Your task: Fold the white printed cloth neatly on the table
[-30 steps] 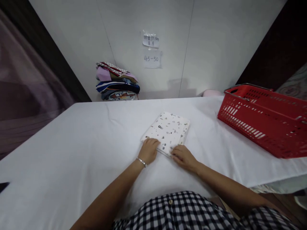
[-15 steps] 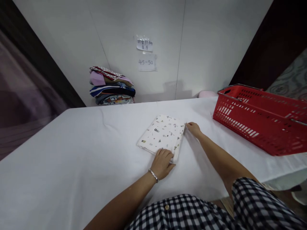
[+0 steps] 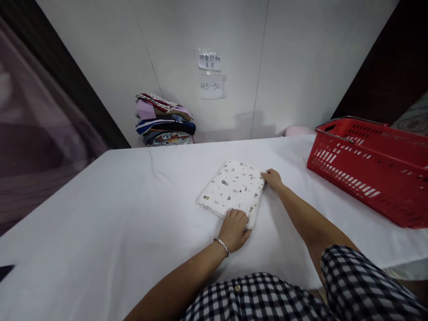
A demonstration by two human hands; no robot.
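Note:
A folded white cloth with small printed figures point(image 3: 232, 186) lies flat on the white table point(image 3: 110, 214), a little right of centre. My left hand point(image 3: 235, 229), with a bracelet at the wrist, grips the cloth's near right corner with curled fingers. At the far right corner my right hand point(image 3: 273, 179) pinches the cloth's edge.
A red plastic basket point(image 3: 371, 167) with a metal handle stands at the table's right end. Behind the table's far edge, a stack of folded coloured clothes point(image 3: 164, 120) sits against the white wall, below two paper notes point(image 3: 211, 73). A pink object point(image 3: 296, 130) shows past the far edge.
My right hand moved from the near edge of the cloth to its far right corner. My left hand slid right along the near edge to the near right corner.

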